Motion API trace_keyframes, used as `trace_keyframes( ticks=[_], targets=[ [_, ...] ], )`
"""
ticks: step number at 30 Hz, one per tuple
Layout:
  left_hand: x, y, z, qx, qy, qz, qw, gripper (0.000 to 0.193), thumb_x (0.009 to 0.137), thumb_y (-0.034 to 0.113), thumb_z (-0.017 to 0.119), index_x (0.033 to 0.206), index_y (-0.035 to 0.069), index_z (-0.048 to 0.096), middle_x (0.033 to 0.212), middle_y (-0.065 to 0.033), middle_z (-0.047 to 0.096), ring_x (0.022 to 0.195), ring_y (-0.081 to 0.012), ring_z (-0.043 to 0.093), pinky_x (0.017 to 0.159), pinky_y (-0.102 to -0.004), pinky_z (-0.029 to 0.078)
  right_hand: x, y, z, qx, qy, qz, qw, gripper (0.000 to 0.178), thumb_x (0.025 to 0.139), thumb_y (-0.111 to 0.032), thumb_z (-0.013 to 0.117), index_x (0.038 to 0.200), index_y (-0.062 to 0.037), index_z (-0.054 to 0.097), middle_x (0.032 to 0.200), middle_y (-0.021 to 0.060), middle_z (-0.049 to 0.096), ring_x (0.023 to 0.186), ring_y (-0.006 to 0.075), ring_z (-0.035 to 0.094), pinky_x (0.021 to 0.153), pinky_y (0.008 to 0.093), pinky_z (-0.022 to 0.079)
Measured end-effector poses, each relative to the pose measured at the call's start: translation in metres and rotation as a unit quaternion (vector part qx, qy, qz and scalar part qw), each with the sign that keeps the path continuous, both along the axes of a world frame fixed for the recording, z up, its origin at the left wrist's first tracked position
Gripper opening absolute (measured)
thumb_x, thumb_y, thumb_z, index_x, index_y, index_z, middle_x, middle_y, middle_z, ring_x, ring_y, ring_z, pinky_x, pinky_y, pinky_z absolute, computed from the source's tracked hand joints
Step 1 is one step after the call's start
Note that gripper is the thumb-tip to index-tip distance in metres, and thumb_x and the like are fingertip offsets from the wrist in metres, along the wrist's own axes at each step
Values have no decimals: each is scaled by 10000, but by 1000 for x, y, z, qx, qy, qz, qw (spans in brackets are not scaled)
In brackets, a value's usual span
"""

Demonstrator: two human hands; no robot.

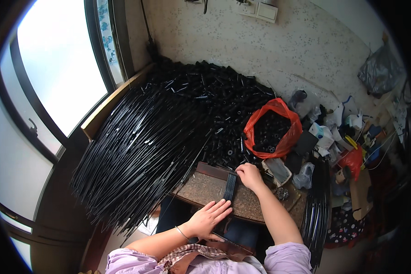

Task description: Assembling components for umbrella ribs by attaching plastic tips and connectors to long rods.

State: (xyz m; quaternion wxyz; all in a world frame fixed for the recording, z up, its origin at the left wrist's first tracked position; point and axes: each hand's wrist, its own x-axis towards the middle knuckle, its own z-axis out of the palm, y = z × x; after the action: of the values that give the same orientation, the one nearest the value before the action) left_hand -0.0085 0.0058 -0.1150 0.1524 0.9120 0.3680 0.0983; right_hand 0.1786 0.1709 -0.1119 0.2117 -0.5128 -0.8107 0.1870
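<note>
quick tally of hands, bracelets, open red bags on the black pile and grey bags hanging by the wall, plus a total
Hands: 2 (left hand, right hand)
Bracelet: 1
Open red bag: 1
Hanging grey bag: 1
Total: 5

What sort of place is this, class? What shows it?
Probably a small workshop, perhaps at home: heaped black rods by the window, a pile of short black pieces, and a row of thin black strips on the worktable.
</note>
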Motion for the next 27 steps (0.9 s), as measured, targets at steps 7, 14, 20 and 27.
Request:
trace_keyframes(
  ticks=[7, 14, 20, 27],
  targets=[
    [-2, -1, -13, 60, -119, 30, 991, 817, 733, 623, 545, 1282, 29, 429, 1394, -184, 327, 1293, -338, 305, 1045, -456, 250, 15, -52, 64, -304, 190, 251, 899, 791, 695, -48, 702, 1375, -37, 296, 1388, 109, 339, 1241, 210, 386, 983, 337, 365],
    [-1, 1, -12, 66, -136, -15, 988, 821, 728, 652, 524, 1270, 38, 455, 1400, -213, 297, 1306, -369, 261, 1034, -469, 265, -7, -182, 89, -235, 417, 254, 841, 436, 878, -185, 564, 1233, 28, 427, 1127, 150, 547, 976, 210, 541, 911, 337, 415],
    [9, -18, 30, 109, -52, 20, 993, 775, 640, 532, 668, 1228, 60, 486, 1373, -241, 312, 1290, -394, 282, 1041, -504, 240, 5, -235, 140, -10, 523, 176, 834, 382, 931, -319, 448, 934, 54, 532, 739, 184, 607, 693, 276, 628, 757, 480, 508],
    [16, -16, 91, -158, -267, -122, 943, 335, 659, 135, 704, 952, 16, 594, 941, -153, 617, 936, -322, 585, 824, -371, 457, 41, -274, 204, 210, 644, 280, 681, 213, 947, -240, 432, 853, -48, 428, 611, 52, 517, 506, 159, 535, 543, 317, 527]
  ],
)
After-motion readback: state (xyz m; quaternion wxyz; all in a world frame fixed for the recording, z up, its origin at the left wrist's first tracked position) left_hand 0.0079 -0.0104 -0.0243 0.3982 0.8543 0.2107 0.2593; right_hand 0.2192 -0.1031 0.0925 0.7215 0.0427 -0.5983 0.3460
